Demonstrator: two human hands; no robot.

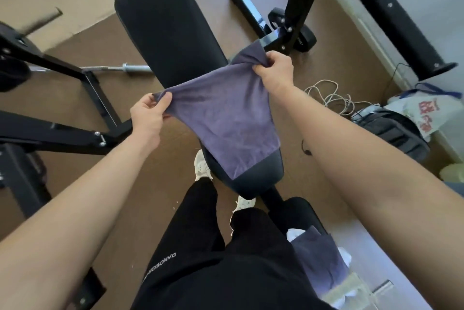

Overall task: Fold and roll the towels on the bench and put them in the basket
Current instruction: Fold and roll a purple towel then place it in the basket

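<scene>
One view only: head-worn, wide-angle, pitched steeply down past the person's legs (200,247). The bench (170,28) runs away from the lens. Close in, mid-frame: left hand (148,113) and right hand (275,71). Edges bend.

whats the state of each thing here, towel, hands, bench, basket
purple-grey cloth towel: unfolded, held up by two corners, lower end hanging at the bench seat
left hand: pinches one towel corner
right hand: grips the other corner
black padded weight bench: lies under the towel
pale basket: holds bunched purple-grey and white cloths
</scene>
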